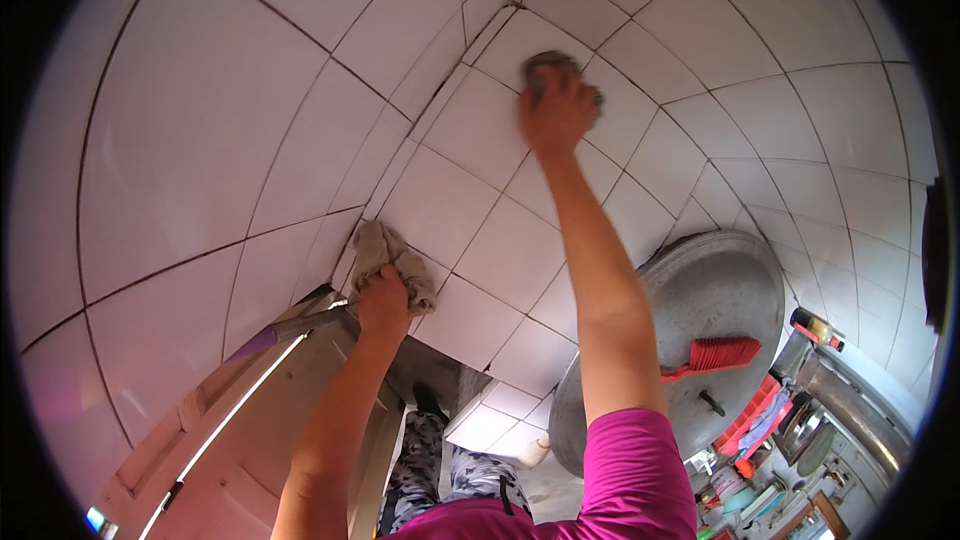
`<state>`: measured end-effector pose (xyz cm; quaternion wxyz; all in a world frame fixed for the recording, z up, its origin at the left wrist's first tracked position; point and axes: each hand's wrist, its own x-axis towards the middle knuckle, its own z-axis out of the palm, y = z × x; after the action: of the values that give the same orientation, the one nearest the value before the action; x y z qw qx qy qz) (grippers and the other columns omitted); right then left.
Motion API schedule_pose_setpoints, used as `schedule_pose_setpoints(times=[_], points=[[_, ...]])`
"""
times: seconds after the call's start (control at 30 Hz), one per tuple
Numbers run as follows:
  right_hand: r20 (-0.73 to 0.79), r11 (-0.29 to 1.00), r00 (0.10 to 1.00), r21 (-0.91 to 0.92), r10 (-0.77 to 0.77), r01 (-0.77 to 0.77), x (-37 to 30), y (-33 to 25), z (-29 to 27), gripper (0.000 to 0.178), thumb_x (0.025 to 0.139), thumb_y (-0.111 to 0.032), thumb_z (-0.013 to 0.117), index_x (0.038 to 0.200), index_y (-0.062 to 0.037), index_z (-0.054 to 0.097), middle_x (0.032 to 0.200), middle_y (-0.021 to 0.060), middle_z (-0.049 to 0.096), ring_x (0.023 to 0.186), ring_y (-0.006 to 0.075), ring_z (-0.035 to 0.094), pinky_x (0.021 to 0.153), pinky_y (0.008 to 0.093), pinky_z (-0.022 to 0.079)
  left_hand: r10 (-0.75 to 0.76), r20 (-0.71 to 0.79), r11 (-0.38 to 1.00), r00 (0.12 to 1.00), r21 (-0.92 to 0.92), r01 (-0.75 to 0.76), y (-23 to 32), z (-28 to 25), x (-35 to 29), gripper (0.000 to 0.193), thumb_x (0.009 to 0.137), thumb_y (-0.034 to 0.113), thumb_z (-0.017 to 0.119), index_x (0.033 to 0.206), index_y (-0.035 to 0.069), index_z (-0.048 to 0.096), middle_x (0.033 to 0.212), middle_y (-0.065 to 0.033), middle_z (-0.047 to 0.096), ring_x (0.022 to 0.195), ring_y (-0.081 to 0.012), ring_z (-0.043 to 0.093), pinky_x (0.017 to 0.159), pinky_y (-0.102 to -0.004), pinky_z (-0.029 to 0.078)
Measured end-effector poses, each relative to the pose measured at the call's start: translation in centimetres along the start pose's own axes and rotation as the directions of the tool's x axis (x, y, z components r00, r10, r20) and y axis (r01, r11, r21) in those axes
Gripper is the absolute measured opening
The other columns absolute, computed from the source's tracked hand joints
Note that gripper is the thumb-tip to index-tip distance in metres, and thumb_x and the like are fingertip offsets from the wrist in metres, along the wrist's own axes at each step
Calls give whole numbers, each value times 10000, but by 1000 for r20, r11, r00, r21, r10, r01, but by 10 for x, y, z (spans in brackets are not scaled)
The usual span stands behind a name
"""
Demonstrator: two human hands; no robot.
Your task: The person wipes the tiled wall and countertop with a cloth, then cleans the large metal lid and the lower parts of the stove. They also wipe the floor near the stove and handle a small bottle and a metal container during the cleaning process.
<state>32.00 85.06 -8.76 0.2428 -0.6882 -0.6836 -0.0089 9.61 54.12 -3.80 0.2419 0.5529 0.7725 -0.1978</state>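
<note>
My left hand (384,302) is closed around a bunched beige-grey cloth (378,245), which rests at the near left edge of a white tiled counter (480,315). Farther away, my right hand (556,120) is stretched toward the back corner, with its fingers over a dark grey pad or rag (548,62). Motion smears this hand, so the exact kind of the dark thing cannot be made out. It appears pressed to the tiles.
White tiled walls (210,100) rise at left and back. A large round metal lid (720,285) leans at the right, with a red brush (722,354) on it. Beyond lie a bottle (815,328) and cluttered kitchen things. A brown door (255,445) is at the lower left.
</note>
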Motion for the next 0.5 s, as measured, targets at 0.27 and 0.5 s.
schedule_pose_setpoints(times=[0.27, 0.5], points=[[272, 702, 699, 552, -661, 450, -178, -6, -93, 472, 683, -137, 762, 1138, -239, 687, 1292, -2, 586, 1222, 331, 510, 983, 525, 421, -24, 49, 1000, 999, 19, 23, -2, 1, -2, 836, 644, 354, 997, 1154, 36, 416, 1132, -236, 631, 1048, -375, 698, 791, -429, 630], [99, 380, 375, 424, -922, 822, -82, -44, -25, 393, 796, -222, 726, 1187, -255, 698, 1388, -37, 606, 1395, 239, 483, 1142, 452, 365, -32, 61, 998, 998, 56, 29, 1, 5, 1, 840, 645, 361, 997, 1149, 32, 412, 1128, -237, 638, 1041, -391, 708, 789, -443, 641]])
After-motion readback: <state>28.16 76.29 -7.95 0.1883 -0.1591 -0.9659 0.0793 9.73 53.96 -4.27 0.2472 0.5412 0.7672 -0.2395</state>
